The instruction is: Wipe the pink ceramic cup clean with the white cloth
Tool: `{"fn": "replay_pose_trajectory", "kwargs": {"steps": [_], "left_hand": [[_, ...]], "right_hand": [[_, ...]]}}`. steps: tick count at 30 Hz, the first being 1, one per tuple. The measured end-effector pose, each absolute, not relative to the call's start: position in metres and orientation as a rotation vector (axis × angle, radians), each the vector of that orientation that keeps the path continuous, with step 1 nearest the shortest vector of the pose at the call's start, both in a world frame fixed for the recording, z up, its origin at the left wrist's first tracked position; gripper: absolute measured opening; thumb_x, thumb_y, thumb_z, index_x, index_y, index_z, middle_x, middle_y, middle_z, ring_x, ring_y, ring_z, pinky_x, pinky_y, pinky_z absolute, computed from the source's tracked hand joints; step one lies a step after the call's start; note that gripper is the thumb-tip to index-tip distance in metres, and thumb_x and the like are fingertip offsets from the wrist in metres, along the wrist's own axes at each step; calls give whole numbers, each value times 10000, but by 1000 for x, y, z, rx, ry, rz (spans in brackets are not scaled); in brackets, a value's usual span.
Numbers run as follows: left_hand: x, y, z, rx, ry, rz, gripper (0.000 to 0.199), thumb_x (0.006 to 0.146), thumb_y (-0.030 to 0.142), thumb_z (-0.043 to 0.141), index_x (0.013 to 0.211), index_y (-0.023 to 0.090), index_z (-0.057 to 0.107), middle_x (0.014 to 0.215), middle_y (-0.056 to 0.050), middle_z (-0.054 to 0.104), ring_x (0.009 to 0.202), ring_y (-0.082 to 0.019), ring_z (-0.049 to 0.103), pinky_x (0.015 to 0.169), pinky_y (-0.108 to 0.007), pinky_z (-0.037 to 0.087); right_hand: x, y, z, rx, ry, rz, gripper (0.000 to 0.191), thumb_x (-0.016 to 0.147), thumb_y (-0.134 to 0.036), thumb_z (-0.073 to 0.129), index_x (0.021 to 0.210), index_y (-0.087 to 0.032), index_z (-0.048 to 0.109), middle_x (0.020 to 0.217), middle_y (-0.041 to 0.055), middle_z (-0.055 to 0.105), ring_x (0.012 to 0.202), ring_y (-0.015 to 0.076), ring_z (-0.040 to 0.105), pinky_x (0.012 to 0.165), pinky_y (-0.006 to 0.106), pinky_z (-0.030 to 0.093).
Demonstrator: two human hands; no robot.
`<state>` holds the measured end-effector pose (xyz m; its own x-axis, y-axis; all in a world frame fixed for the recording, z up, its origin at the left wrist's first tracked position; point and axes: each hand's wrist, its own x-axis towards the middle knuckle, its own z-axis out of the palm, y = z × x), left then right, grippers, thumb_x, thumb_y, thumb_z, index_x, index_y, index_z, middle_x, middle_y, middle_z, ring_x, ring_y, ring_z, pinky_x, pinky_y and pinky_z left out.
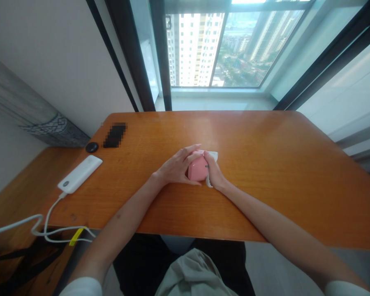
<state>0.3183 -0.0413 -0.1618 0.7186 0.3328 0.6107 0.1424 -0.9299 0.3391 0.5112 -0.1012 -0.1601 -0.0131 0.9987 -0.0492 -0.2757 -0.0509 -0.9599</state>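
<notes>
Inside the bench's (265, 176) front edge, left hand (181, 165) and right hand (214, 172) fingers grip a pink case (197, 169) that white material (215, 155) could make slip.

1. Strong daylight is pouring through the window (220, 47), bleaching the pale tower (188, 49) outside.
2. Soft glare is spreading across the far tabletop (197, 127).
3. The lower left corner is sinking into dimness.
4. Coarse pixel blocks are masking a dark item (114, 135).
5. Slight haze is softening fine detail.
</notes>
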Motion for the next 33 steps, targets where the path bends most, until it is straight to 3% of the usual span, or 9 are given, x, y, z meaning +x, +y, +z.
{"fn": "replay_pose_trajectory", "kwargs": {"steps": [3,7,12,15,19,22,25,29,33], "left_hand": [[324,-46,-161,2582,411,1075,1200,744,644,981,1680,306,313,1622,-215,485,1524,-431,547,1240,-628,524],[328,-52,-160,2358,509,1042,1086,724,638,975,1579,274,414,1518,-179,561,1400,-409,627,1184,-599,552],[330,-55,-164,2003,651,884,836,902,682,790,1527,230,467,1420,-145,663,1212,-337,717,1080,-527,598],[329,-53,-167,2010,638,902,1004,867,734,818,1630,253,377,1550,-173,598,1357,-379,674,1167,-568,564],[323,-45,-165,2347,486,967,1294,699,761,958,1709,307,289,1759,-223,390,1636,-473,425,1336,-682,393],[318,-43,-159,2580,445,916,1267,716,711,975,1714,325,296,1772,-221,374,1657,-463,402,1339,-686,391],[319,-47,-152,2585,490,952,1133,772,644,957,1675,293,368,1654,-205,502,1554,-415,533,1294,-618,475],[324,-53,-148,2402,556,1019,1080,682,617,999,1560,255,485,1498,-177,614,1381,-403,651,1200,-583,549],[326,-52,-155,2064,656,874,891,826,659,862,1519,223,511,1364,-125,711,1172,-328,737,1058,-499,614]], "right_hand": [[511,-101,-163,-1067,-945,1382,621,931,-832,626,1031,-225,708,868,24,741,763,217,625,708,341,501],[512,-103,-165,-1099,-1007,1279,651,891,-874,634,961,-230,698,878,30,720,796,223,605,746,355,511],[512,-105,-164,-1107,-1125,1195,597,903,-818,689,1006,-232,744,950,37,732,900,253,650,865,390,553],[512,-104,-162,-1112,-1107,1215,584,917,-788,696,1063,-225,756,993,43,753,926,257,667,869,383,564],[512,-103,-157,-1094,-1049,1260,586,927,-775,678,1092,-218,753,982,37,756,886,238,660,832,360,557],[512,-102,-155,-1055,-1043,1286,586,934,-769,665,1108,-216,752,992,34,758,875,227,647,829,351,544],[512,-101,-159,-1059,-1018,1302,563,929,-770,669,1062,-227,730,929,18,731,834,217,614,777,339,521],[512,-102,-164,-1087,-994,1298,594,913,-834,625,950,-244,680,842,10,683,783,220,587,725,345,500],[511,-106,-159,-1129,-1111,1208,567,871,-800,709,980,-243,727,914,32,726,876,257,632,819,384,537]]}}
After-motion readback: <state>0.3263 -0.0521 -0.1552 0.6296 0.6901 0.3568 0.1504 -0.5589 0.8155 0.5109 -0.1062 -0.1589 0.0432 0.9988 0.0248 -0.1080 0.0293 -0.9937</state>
